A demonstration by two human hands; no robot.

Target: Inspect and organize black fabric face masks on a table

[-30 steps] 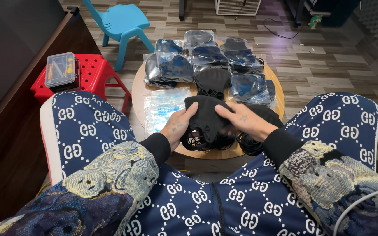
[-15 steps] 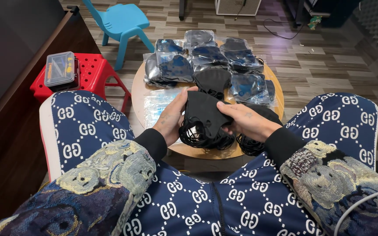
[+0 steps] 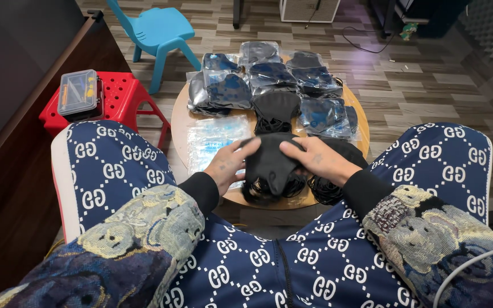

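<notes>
A bundle of black face masks point(image 3: 272, 168) with dangling ear loops is held between both hands over the near edge of a small round wooden table point(image 3: 179, 117). My left hand point(image 3: 227, 164) grips its left side and my right hand point(image 3: 314, 159) grips its right side. Another stack of black masks point(image 3: 275, 108) lies just behind on the table. Several clear bags packed with dark masks point(image 3: 228, 88) cover the table's far half. Flat empty clear bags point(image 3: 215, 140) lie to the left of the bundle.
A red plastic stool point(image 3: 124, 97) with a small clear parts box point(image 3: 79, 92) stands at the left. A blue child's chair point(image 3: 158, 31) is behind it. A dark wooden cabinet point(image 3: 12, 154) runs along the left. My knees flank the table.
The bundle of black masks was lifted and tilted up half a second ago. Now it is lowered and flatter, with both hands pressed on its sides.
</notes>
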